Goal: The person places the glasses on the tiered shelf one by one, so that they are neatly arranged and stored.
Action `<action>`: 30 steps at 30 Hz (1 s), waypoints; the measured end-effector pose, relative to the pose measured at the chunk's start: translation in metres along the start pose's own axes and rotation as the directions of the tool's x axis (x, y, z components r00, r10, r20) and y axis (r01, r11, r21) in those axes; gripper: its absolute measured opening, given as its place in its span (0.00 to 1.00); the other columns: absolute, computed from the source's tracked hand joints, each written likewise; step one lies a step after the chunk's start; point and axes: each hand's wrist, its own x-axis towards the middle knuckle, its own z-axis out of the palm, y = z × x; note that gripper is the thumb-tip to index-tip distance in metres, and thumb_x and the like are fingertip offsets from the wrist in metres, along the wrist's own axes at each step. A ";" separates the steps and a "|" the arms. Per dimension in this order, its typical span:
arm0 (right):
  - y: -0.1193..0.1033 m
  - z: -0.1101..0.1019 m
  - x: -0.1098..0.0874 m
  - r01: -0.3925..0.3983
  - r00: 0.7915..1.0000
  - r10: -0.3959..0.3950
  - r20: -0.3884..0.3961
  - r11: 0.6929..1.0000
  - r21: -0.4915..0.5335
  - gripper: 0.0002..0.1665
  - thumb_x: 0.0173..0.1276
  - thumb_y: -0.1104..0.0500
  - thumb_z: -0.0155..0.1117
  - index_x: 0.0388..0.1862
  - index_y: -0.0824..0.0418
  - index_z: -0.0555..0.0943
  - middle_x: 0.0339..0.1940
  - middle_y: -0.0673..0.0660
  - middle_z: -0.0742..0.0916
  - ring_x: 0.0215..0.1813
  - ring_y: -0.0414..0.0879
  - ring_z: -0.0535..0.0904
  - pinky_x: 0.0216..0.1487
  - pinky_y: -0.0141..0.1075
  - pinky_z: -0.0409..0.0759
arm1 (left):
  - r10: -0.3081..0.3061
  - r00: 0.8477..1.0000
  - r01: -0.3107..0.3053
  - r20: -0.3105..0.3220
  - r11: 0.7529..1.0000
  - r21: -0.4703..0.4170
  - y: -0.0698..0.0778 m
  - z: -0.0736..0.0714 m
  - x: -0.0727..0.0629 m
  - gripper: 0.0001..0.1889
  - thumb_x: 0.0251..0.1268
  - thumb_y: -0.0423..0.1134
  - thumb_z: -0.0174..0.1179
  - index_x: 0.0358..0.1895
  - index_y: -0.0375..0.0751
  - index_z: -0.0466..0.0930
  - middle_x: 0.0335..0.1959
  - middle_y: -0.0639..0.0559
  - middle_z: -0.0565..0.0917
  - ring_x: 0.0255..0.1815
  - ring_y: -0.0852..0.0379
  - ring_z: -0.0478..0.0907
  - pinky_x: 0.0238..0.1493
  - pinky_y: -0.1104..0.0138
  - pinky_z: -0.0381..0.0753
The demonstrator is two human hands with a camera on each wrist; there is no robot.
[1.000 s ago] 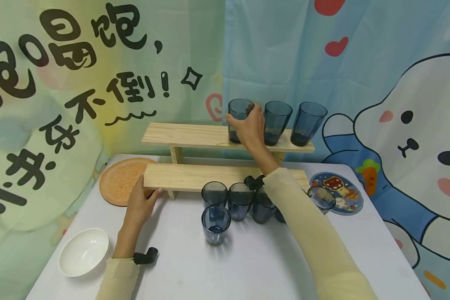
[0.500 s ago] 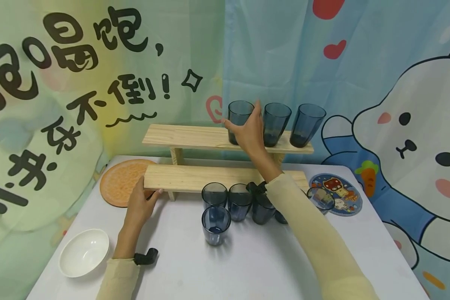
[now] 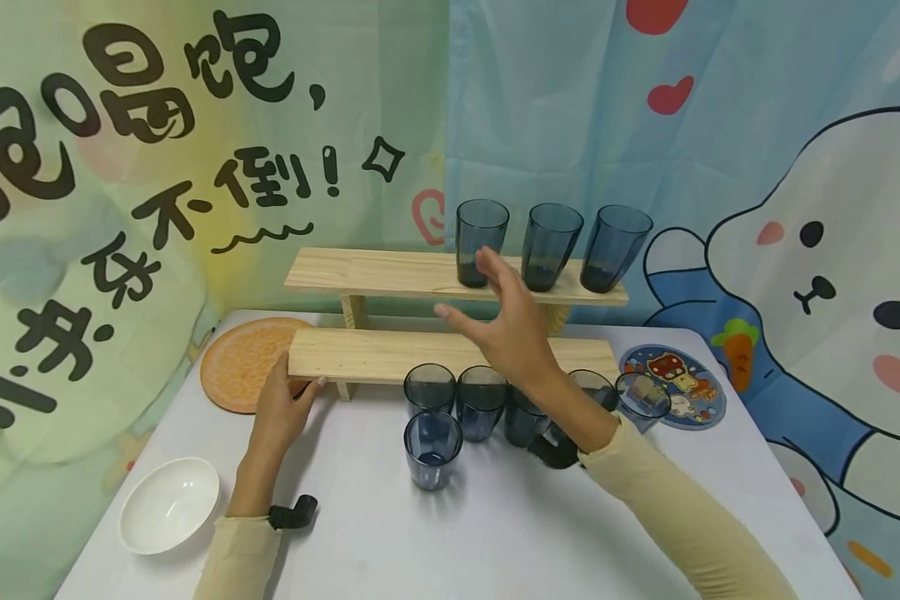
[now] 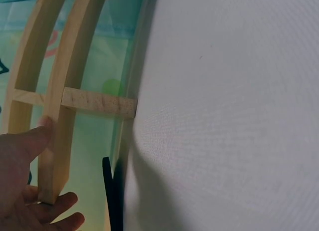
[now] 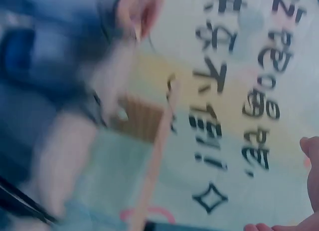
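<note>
My left hand [image 3: 279, 408] holds the left end of the lower board of a two-tier wooden shelf [image 3: 390, 354]. In the left wrist view its thumb presses the board's front edge and the fingers reach underneath. My right hand [image 3: 521, 333] is in front of the shelf, thumb and fingers spread, holding nothing. Three blue-tinted drinking glasses stand upright on the upper board: a left one [image 3: 482, 237] just beyond my right fingertips, a middle one [image 3: 551, 242] and a right one [image 3: 617, 248]. The right wrist view is blurred, with part of that hand [image 5: 311, 191] at its edge.
Several more blue glasses stand on the white table [image 3: 390, 542] before the shelf, including a front one [image 3: 432, 450]; my right forearm partly hides some. A white bowl [image 3: 168, 505] is at the left, an orange round mat [image 3: 247, 364] behind it, and a cartoon mat [image 3: 675, 387] at the right.
My right hand has let go of the left glass on the upper board and drawn back, down and toward me. The glass stays standing there. My left hand has not moved.
</note>
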 end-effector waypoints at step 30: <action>0.039 0.081 -0.151 -0.320 0.945 0.317 0.075 0.947 0.021 0.61 0.54 0.34 0.85 0.79 0.58 0.68 0.73 0.57 0.77 0.73 0.56 0.75 0.72 0.58 0.74 | 0.015 1.000 -0.015 -0.017 1.000 -0.017 -0.001 0.001 0.001 0.43 0.81 0.45 0.61 0.83 0.27 0.47 0.80 0.25 0.59 0.83 0.31 0.55 0.83 0.41 0.53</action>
